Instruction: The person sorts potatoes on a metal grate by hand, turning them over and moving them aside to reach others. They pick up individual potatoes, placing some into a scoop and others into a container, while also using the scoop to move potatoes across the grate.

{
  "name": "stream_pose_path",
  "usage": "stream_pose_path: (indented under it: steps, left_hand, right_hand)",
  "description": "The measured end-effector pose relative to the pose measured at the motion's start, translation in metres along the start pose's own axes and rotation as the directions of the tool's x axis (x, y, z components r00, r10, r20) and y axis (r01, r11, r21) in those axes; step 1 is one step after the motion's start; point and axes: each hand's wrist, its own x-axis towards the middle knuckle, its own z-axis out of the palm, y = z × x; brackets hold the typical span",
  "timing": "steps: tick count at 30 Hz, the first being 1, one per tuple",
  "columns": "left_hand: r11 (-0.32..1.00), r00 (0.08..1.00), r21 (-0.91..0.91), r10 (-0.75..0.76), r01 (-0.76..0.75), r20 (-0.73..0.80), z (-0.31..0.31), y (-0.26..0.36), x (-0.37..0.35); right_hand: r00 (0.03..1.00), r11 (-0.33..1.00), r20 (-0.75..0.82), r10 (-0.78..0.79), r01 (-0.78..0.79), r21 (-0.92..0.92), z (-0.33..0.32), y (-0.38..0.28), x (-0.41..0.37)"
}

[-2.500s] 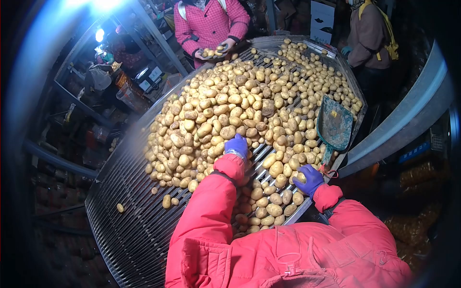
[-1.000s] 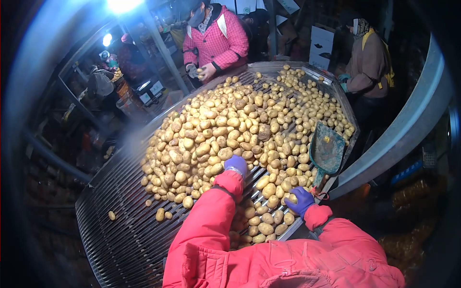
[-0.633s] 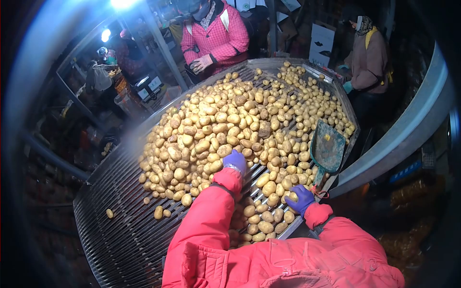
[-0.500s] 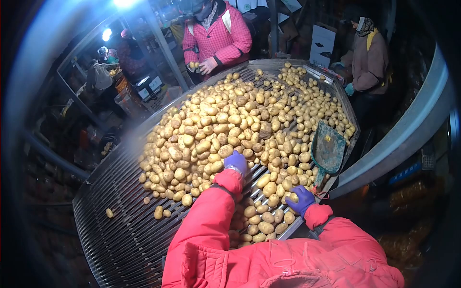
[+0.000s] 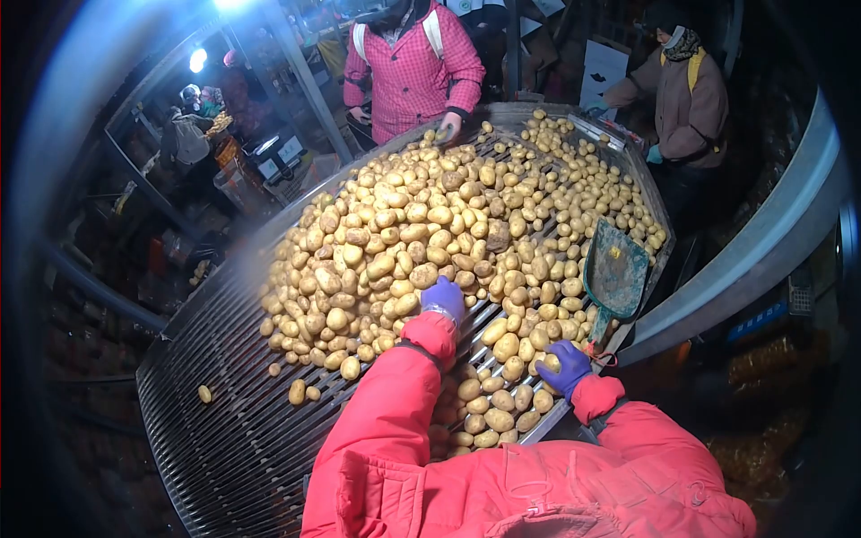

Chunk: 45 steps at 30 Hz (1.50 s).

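A big heap of potatoes (image 5: 377, 242) lies on a slatted metal table (image 5: 224, 448). My left hand (image 5: 443, 299), in a purple glove, reaches into the near edge of the heap; its fingertips are hidden from me. At the right edge my right hand (image 5: 569, 369), gloved alike, is closed around a potato (image 5: 550, 363). Between my forearms, more potatoes (image 5: 500, 420) sit in the narrowing front part of the table. Just beyond my right hand rests a green scoop (image 5: 615, 271), its handle pointing toward me.
A co-worker in a pink checked jacket (image 5: 414, 76) stands at the far side, one hand (image 5: 447, 128) at the heap. Another person in brown (image 5: 689, 108) is at the far right. A curved metal beam (image 5: 744, 269) runs along the right. Loose potatoes (image 5: 297, 392) lie on the left slats.
The co-worker in pink has lowered one hand to the heap's far edge. The person in brown has stretched an arm leftward. My two hands have hardly moved.
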Motion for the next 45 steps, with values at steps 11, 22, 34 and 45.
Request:
stream_pose_path:
  steps: [11, 22, 34, 45]
  left_hand:
    - [1.000, 1.000, 0.017, 0.005, -0.006, 0.019, -0.004, 0.001, -0.001]
    - [0.999, 1.000, 0.032, 0.003, -0.003, 0.005, 0.003, 0.000, 0.002]
    - [0.999, 1.000, 0.036, -0.008, 0.007, 0.017, 0.004, 0.001, 0.002]
    - [1.000, 1.000, 0.008, -0.002, 0.002, 0.021, -0.002, 0.002, 0.000]
  right_hand:
    - [1.000, 1.000, -0.006, 0.013, -0.013, -0.009, -0.005, -0.002, 0.001]
    - [1.000, 1.000, -0.001, 0.014, -0.014, -0.007, -0.006, -0.005, 0.002]
    - [1.000, 1.000, -0.009, 0.002, -0.002, -0.014, -0.003, 0.000, 0.000]
    - [0.999, 1.000, -0.029, -0.014, 0.014, -0.008, -0.003, -0.001, 0.002]
